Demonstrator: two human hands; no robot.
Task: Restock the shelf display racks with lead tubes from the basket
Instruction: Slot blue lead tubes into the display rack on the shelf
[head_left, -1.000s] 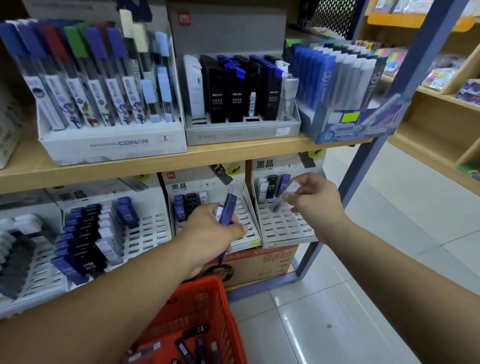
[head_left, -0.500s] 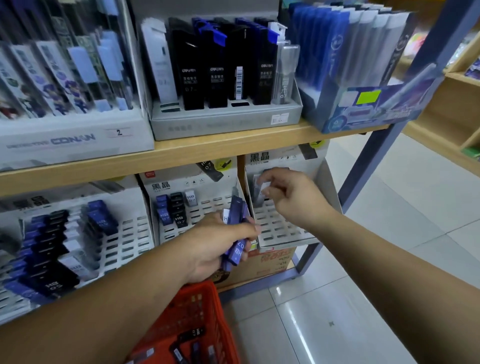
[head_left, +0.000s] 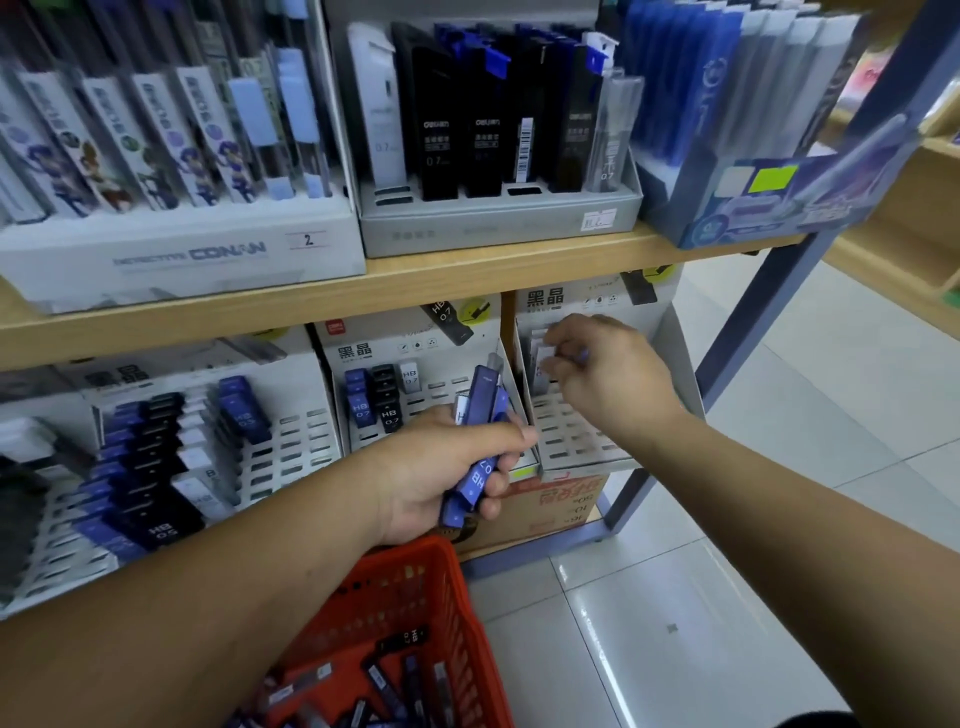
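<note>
At the bottom centre of my remote view, a red basket (head_left: 415, 587) hangs over pale floor tiles (head_left: 727, 597) and holds loose lead tubes (head_left: 384, 675), dark and blue, lying at all angles. Just above its rim, the person's left hand (head_left: 441, 473) is closed around a bundle of blue tubes (head_left: 483, 400) that juts tilted from the fist, one label reading HB 0.7. To the right and slightly higher, the right hand (head_left: 608, 379) reaches into the top of the right-hand display rack (head_left: 571, 441). Its fingers are curled and pinch a single pale tube (head_left: 544, 364), which they largely hide, so I cannot tell whether it sits in a slot. Behind the left hand, the middle rack (head_left: 447, 387) carries a few blue and black tubes in its upper left corner. At the left of the frame, the left rack (head_left: 296, 441) is packed with rows of blue, black and white ones. An orange-printed cardboard box (head_left: 561, 499) sits under the racks. Across the upper half, a wooden shelf board (head_left: 467, 280) bears three displays. From left to right they are a white Conan box (head_left: 182, 254) of tall illustrated packs, a grey tray (head_left: 493, 223) of black and blue lead cases, and a blue carton (head_left: 753, 208) at upper right.
</note>
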